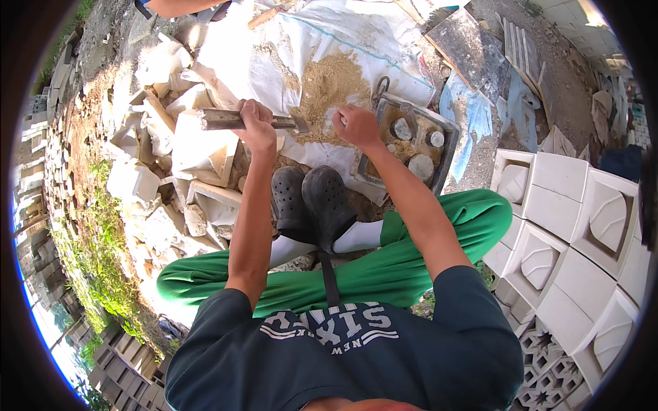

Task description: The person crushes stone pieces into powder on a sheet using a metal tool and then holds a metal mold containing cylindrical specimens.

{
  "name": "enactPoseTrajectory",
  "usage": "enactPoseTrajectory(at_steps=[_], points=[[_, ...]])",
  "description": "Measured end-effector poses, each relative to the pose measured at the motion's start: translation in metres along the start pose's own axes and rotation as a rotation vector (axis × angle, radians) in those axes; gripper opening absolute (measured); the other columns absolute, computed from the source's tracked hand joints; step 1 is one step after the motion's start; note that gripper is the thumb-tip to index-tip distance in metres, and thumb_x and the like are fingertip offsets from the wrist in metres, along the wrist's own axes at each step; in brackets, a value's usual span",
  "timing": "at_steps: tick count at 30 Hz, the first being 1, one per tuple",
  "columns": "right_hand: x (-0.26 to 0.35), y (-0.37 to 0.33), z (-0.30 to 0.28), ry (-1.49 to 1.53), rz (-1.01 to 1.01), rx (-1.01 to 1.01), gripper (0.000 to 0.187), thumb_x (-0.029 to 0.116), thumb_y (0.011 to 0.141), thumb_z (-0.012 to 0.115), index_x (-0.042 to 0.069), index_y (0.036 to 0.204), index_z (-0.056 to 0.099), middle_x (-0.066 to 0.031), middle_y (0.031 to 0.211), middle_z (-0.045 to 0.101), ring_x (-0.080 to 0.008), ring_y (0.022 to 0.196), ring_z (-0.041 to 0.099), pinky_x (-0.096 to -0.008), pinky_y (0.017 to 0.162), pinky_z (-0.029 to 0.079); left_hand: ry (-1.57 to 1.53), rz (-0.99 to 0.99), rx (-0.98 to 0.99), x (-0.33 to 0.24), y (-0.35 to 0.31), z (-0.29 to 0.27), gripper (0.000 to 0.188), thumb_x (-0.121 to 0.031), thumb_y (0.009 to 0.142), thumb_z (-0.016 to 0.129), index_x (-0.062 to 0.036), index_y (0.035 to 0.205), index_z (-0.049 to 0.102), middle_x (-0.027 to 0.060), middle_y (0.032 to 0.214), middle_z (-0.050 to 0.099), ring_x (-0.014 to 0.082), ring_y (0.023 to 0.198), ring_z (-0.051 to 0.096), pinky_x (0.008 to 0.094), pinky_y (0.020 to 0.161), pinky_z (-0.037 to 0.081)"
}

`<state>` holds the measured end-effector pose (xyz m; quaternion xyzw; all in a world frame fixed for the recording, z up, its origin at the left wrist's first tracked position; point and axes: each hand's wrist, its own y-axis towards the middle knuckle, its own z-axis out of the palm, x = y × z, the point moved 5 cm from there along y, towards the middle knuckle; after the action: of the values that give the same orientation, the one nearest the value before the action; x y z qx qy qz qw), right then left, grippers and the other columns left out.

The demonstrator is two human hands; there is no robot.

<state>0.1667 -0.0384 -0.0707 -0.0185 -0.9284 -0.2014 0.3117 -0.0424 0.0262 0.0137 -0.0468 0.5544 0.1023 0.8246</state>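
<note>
My left hand (256, 126) is wrapped round a long tool (223, 120). Its thick, worn brown end points left, and a darker shaft runs right to a short crosswise head, over the white sheet. To the right, my right hand (358, 127) is closed above the edge of the sand pile (330, 79); a small pale bit shows by its fingers, too little to name. Just right of that hand lies a grey rectangular metal mould (447, 154) with a looped handle, holding sandy material and several round, pale pieces (420, 166).
A white sheet (267, 65) lies under the sand. Broken pale blocks (202, 147) are heaped at left. Stacked white moulded blocks (558, 181) stand at right. My dark clogs (325, 202) are close in front. Another person's arm (181, 5) shows at the top left.
</note>
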Motion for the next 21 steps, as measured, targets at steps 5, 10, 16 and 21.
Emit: enactPoseTrajectory(at_steps=[5,10,16,21], points=[[-0.005,-0.004,0.000,-0.013,-0.012,0.006,0.019,0.021,0.079,0.057,0.007,0.066,0.061,-0.0103,0.067,0.061,-0.0299,0.058,0.060,-0.0391,0.052,0.048,-0.127,0.033,0.013,-0.034,-0.006,0.009,0.025,-0.010,0.082,0.041,-0.0104,0.060,0.029,-0.0007,0.051,0.028,0.0089,0.045,0.028,0.0259,0.042,0.026],[0.006,-0.004,0.002,0.021,-0.028,-0.012,0.020,0.022,0.079,0.057,0.007,0.066,0.060,-0.0104,0.064,0.060,-0.0302,0.056,0.059,-0.0397,0.051,0.047,0.065,0.027,0.009,0.014,-0.004,0.013,0.026,-0.008,0.083,0.041,-0.0096,0.061,0.029,-0.0009,0.052,0.030,0.0090,0.046,0.030,0.0258,0.043,0.026],[-0.008,-0.004,0.000,-0.021,-0.024,0.002,0.021,0.022,0.079,0.057,0.007,0.065,0.060,-0.0112,0.063,0.060,-0.0306,0.057,0.060,-0.0401,0.051,0.047,-0.096,0.031,0.140,-0.054,-0.022,0.041,0.027,-0.010,0.084,0.040,-0.0106,0.061,0.027,-0.0005,0.052,0.031,0.0081,0.046,0.026,0.0248,0.044,0.024],[0.002,-0.003,0.001,0.009,-0.043,-0.048,0.018,0.019,0.078,0.058,0.007,0.064,0.060,-0.0115,0.061,0.059,-0.0305,0.056,0.060,-0.0405,0.050,0.047,-0.017,0.016,0.115,0.012,-0.020,0.012,0.026,-0.010,0.085,0.040,-0.0105,0.062,0.029,-0.0005,0.051,0.030,0.0084,0.046,0.026,0.0257,0.043,0.024]])
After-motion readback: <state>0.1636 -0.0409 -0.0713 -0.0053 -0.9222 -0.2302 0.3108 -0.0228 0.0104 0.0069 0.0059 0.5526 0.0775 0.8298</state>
